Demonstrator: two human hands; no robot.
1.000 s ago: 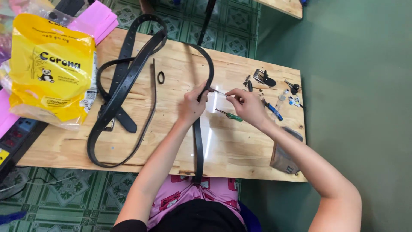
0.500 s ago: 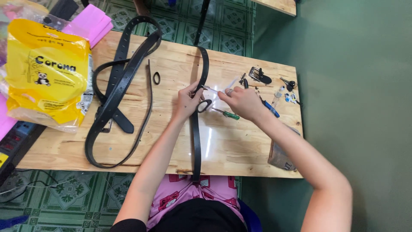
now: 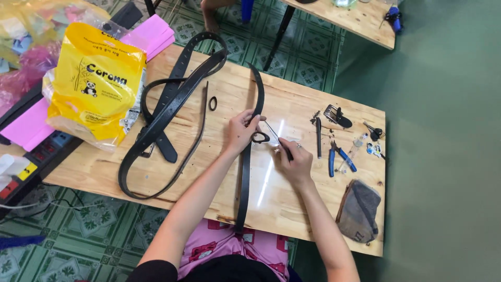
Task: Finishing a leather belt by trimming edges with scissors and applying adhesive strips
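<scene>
A black leather belt (image 3: 244, 183) runs from the table's near edge up past my hands and curves away at the far side. My left hand (image 3: 241, 130) pinches this belt near a small black loop (image 3: 259, 137) that sits on it. My right hand (image 3: 293, 159) grips a thin dark tool (image 3: 279, 141), its tip pointing toward the loop. Both hands are over the middle of the wooden table (image 3: 292, 209).
Several more black belts (image 3: 162, 120) lie coiled at the left, with a loose black loop (image 3: 212, 103). A yellow bag (image 3: 96, 86) and pink boxes (image 3: 151, 34) sit far left. Blue-handled pliers (image 3: 336, 156), a buckle (image 3: 336, 116), scissors (image 3: 373, 131) and a grey pouch (image 3: 359, 210) lie right.
My right hand has drawn back toward me and now holds a thin dark tool pointed at the loop. The green-handled screwdriver is no longer seen. The left hand stays on the belt.
</scene>
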